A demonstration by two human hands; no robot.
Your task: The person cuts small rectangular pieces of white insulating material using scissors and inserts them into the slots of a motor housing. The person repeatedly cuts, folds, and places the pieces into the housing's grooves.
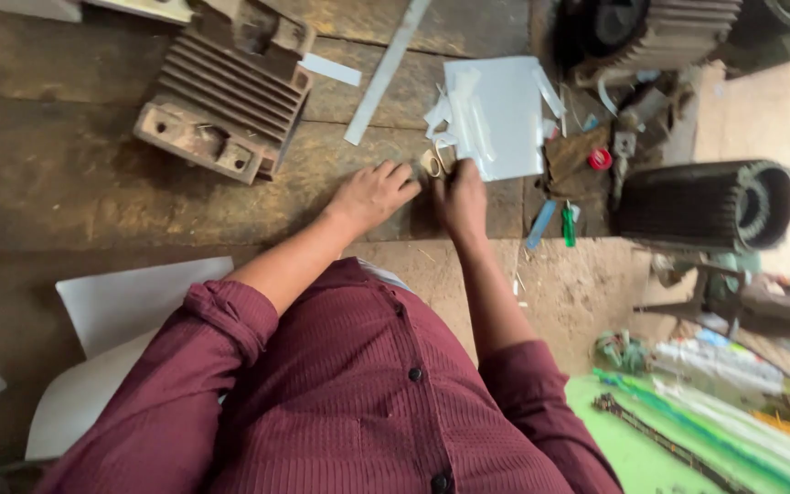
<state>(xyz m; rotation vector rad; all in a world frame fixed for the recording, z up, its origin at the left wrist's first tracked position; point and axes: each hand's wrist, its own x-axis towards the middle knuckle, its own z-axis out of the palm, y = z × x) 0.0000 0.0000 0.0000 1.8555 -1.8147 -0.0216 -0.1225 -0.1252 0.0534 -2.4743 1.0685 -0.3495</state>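
My left hand (374, 194) rests on the wooden bench (66, 174), fingers curled toward a small pale loop of tape or paper strip (431, 163). My right hand (462, 199) is beside it, fingers closed near the same small piece; whether it grips the piece is unclear. Just beyond the hands lies a white sheet (497, 114) with several cut white strips on it. I wear a maroon shirt with rolled sleeves.
A rusty finned motor housing (223, 96) sits at the far left of the bench. A long white strip (386, 71) lies diagonally. A dark ribbed motor stator (706, 206) stands on the right. White sheets (125, 302) lie at lower left. Green mat (678, 439) with rods lower right.
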